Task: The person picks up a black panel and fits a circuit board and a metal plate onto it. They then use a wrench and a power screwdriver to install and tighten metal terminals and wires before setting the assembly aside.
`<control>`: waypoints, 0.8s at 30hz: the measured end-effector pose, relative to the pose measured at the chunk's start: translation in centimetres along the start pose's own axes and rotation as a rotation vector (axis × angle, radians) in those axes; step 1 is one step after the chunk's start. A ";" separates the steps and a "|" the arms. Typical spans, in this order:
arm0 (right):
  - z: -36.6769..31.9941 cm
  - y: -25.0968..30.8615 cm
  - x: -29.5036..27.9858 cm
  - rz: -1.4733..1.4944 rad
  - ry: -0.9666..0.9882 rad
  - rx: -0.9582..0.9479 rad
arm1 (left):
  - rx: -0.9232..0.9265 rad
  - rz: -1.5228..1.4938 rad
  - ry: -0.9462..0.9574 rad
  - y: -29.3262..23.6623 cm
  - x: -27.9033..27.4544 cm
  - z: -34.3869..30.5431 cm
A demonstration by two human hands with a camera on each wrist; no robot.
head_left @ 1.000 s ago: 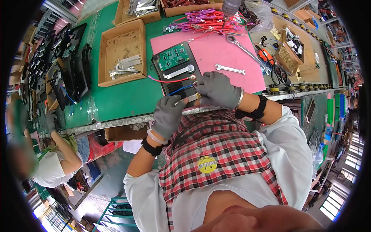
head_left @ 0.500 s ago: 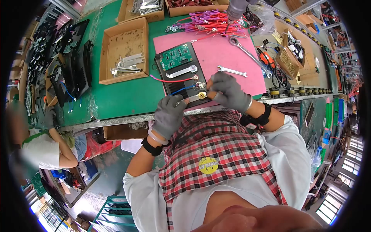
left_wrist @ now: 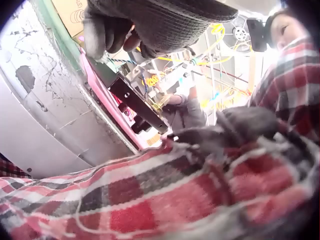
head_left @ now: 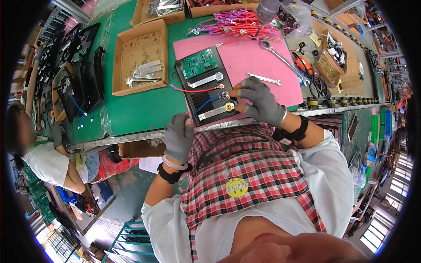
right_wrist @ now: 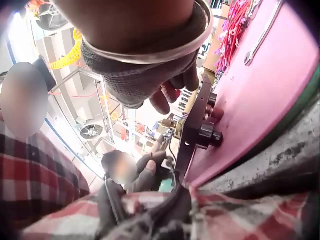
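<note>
A black unit (head_left: 209,85) lies on the pink sheet, carrying a green circuit board (head_left: 199,63) and two silver strips. A red wire (head_left: 197,91) and a blue wire (head_left: 206,103) run to its right side, above a brass nut (head_left: 229,106) on the lower strip (head_left: 211,114). The gloved left hand (head_left: 178,136) is off the unit's lower left corner, fingers loosely bent, with nothing seen in them. At the unit's right edge the gloved right hand (head_left: 259,101) has its index finger and thumb apart beside the blue wire's terminal (head_left: 225,94); whether it touches cannot be told.
Wrenches (head_left: 264,79) lie on the pink sheet (head_left: 245,61), below a heap of red wires (head_left: 237,25) and a hanging tool (head_left: 267,11). Left is a cardboard box (head_left: 140,57) of metal strips. Scissors (head_left: 319,85) are at the right. Another person (head_left: 50,162) is at far left.
The left hand has let go of the lower strip and drawn back down and left. The right hand has moved right, off the terminals, uncovering them and the brass nut.
</note>
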State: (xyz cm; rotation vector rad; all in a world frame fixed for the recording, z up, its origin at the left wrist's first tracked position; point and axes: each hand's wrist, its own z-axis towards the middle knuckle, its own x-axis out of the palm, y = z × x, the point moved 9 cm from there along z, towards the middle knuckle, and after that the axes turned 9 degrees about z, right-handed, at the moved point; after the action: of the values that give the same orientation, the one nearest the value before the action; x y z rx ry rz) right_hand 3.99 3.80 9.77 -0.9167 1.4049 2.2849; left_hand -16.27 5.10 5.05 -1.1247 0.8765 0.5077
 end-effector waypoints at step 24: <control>0.1 -2.4 1.5 0.139 0.034 0.238 | -0.371 -0.696 0.344 2.4 6.0 2.8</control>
State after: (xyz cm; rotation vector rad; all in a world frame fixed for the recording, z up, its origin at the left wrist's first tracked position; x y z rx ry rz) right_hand 4.12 4.91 7.19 -0.8091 1.7600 2.1435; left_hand -13.57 8.15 -0.71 -1.7922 0.6293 -0.1158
